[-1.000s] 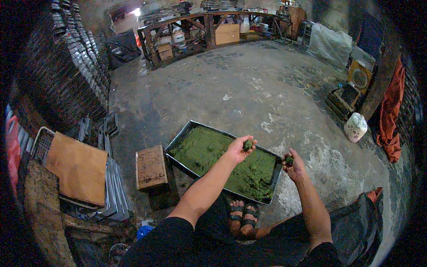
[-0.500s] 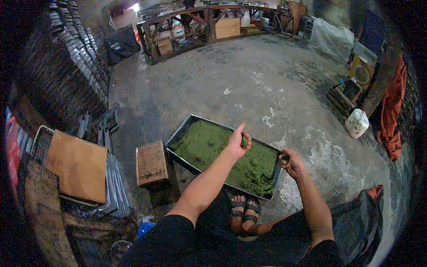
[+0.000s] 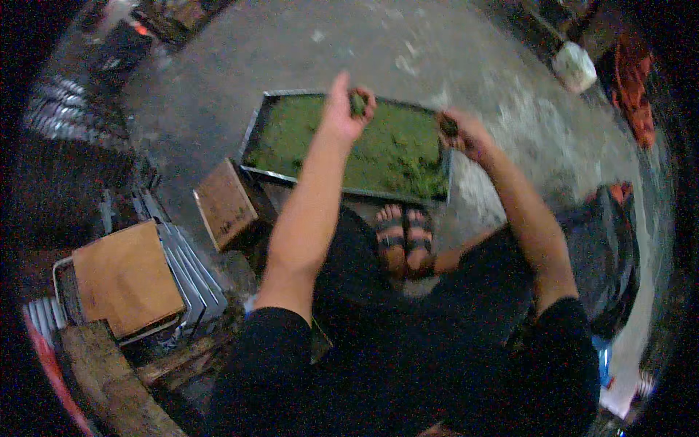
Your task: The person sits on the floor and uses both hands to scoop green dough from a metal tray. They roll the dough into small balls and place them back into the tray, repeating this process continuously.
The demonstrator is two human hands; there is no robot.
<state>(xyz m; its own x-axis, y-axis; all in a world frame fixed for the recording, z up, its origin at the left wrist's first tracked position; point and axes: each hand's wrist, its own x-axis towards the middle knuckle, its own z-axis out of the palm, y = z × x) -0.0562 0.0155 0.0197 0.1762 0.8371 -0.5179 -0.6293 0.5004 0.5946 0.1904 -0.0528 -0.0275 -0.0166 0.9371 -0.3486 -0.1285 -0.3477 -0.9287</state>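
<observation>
Left hand (image 3: pixel 342 115), upper centre, curled round green lump (image 3: pixel 357 104); right hand (image 3: pixel 470 136), farther right, closed on dark lump (image 3: pixel 448 127). Green mass (image 3: pixel 291 138) spread in metal tray (image 3: pixel 272 174), upper middle of frame. Looks like lump-handling step; next move seems to call for gentle, even finger pressure.

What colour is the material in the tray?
The material is green, seen in the head view.

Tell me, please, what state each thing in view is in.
Left hand, curled around a round green lump.
Right hand, curled around a dark green lump.
Rectangular metal-rimmed tray, spread with green material.
Brown rectangular box, darkly stained.
Black strapped sandals, worn.
Orange-red cloth, in folds.
</observation>
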